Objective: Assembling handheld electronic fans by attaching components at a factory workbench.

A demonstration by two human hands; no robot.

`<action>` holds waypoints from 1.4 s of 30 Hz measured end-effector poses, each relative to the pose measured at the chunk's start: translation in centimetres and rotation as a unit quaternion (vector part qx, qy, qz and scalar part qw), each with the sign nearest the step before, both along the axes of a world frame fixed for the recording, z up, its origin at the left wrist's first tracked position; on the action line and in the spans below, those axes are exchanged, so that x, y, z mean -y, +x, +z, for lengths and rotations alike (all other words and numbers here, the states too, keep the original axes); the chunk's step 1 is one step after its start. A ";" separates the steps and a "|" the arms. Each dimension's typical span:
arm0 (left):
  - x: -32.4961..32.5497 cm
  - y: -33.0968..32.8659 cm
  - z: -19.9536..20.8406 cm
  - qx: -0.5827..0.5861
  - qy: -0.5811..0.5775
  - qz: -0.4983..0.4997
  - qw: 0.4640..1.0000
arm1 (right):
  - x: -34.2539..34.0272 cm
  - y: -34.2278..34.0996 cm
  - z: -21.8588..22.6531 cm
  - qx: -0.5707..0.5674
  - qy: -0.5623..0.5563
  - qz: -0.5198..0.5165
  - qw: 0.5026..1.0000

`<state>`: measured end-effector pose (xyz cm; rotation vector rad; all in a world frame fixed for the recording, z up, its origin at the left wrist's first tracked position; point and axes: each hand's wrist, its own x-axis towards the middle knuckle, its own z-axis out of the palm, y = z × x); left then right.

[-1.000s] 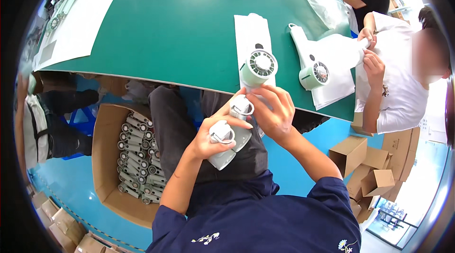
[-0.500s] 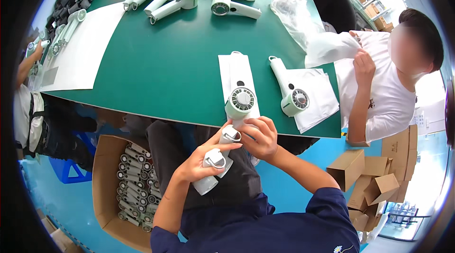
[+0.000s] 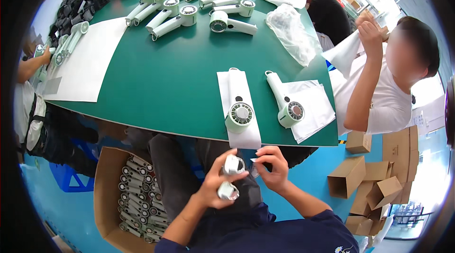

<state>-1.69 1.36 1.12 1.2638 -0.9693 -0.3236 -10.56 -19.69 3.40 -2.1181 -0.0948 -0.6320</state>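
My left hand (image 3: pixel 212 187) is wrapped round two pale handheld fans above my lap, their looped white handle ends (image 3: pixel 233 165) pointing up. The fan bodies are mostly hidden by the hand. Just to the right, my right hand (image 3: pixel 276 171) pinches a small white piece (image 3: pixel 254 160), too small to make out, apart from the fans. Beyond my hands, a handheld fan (image 3: pixel 240 114) lies on a strip of white paper (image 3: pixel 251 135) at the table edge. Another fan (image 3: pixel 291 112) lies to its right, partly over stacked white sheets (image 3: pixel 315 110).
More fans (image 3: pixel 182 18) lie across the far green table (image 3: pixel 180 82). A cardboard box (image 3: pixel 105 210) full of fans stands at my lower left. A co-worker (image 3: pixel 379 92) on the right holds up a white bag (image 3: pixel 343 56). Brown cartons (image 3: pixel 348 177) stand on the right floor.
My right hand has moved away from the fans and now pinches a small white piece. My left hand still grips both fans. The co-worker on the right has raised the white bag.
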 end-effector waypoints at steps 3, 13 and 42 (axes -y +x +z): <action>0.5 -3.4 -1.4 0.110 -0.013 0.107 0.988 | -1.0 -0.9 0.9 -0.037 0.221 -0.021 0.974; 0.9 -4.9 -2.8 0.104 0.041 0.138 0.984 | 0.6 2.8 6.4 0.005 0.288 0.042 0.957; 1.8 -6.0 -1.7 0.091 0.029 0.093 0.991 | -5.9 4.6 7.2 -0.228 0.273 0.220 0.908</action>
